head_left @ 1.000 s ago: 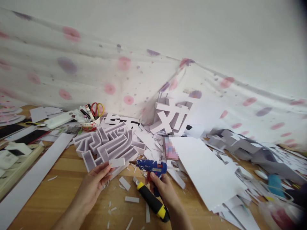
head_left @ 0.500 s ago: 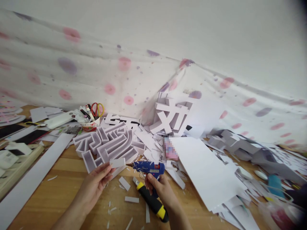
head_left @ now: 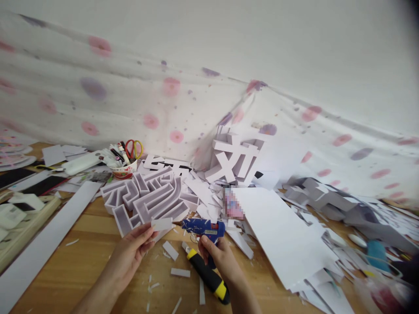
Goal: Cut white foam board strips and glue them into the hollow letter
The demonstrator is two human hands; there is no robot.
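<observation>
Between the fingertips of my left hand [head_left: 132,250] is a small white foam-board strip [head_left: 162,224], pinched at its left end. My right hand [head_left: 220,257] is wrapped round the handle of a blue glue gun [head_left: 201,227]. The gun's nozzle points left and meets or nearly meets the strip's right end. Just behind the strip lies a hollow white foam-board character [head_left: 157,196] with upright walls. Under my right hand is a black and yellow utility knife [head_left: 209,277] on the wooden table, with small white offcuts [head_left: 180,272] beside it.
Another white character [head_left: 234,159] leans at the back. A large white board [head_left: 288,235] lies to the right, scraps around it. Scissors and pens stand in a cup [head_left: 123,169]. At left are a long white strip [head_left: 52,226] and a power strip [head_left: 31,233].
Almost nothing differs. The view has shifted very slightly, and both hands keep the strip and the glue gun in nearly the same position.
</observation>
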